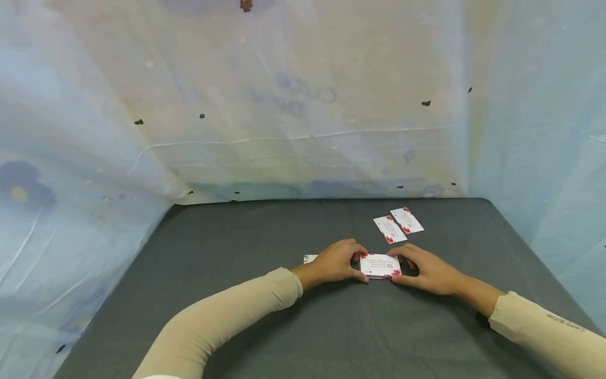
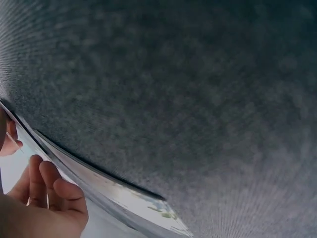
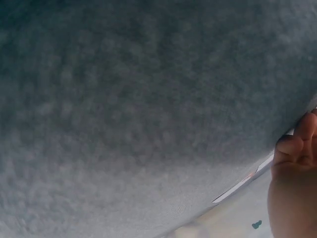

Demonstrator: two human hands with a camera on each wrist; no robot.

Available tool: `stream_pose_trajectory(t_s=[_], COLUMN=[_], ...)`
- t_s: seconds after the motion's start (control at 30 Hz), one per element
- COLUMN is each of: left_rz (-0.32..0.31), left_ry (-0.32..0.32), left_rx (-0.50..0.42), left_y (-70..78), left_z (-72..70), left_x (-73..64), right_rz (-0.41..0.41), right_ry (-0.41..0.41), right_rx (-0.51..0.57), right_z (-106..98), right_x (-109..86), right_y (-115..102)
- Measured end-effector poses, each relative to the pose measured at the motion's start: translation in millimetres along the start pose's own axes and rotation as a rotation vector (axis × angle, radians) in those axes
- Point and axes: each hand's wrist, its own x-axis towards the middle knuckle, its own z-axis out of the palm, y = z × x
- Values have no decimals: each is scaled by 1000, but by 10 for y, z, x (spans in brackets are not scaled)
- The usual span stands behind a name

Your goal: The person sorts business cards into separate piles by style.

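Observation:
A small stack of white cards [image 1: 380,265] with red floral corners lies flat on the dark cloth between both hands in the head view. My left hand [image 1: 334,262] holds its left edge, thumb at the near corner and fingers at the far one. On the opposite edge, my right hand [image 1: 430,271] grips the same stack between thumb and fingers. Behind the left wrist, a white card with green print [image 1: 310,258] shows only in part; its green-marked end [image 2: 163,213] also appears in the left wrist view.
Two white cards with red flowers, a left one [image 1: 389,230] and a right one [image 1: 407,220], lie side by side at an angle beyond the right hand. Dark grey cloth [image 1: 265,226] covers the table. Pale patterned sheets [image 1: 303,105] hang behind it and at both sides.

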Motion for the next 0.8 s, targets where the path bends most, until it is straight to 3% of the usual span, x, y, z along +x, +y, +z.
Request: stream_pose_trajectory(t_s=[0.4, 0.8], left_rz=[-39, -29], left_ry=[-40, -36], left_rx=[20, 38], left_y=[-35, -50], left_z=[17, 2], left_x=[-49, -50], right_rz=[12, 4], right_ry=[-35, -52], right_rx=[18, -13], right_z=[57, 70], right_x=[49, 77], right_y=[15, 18])
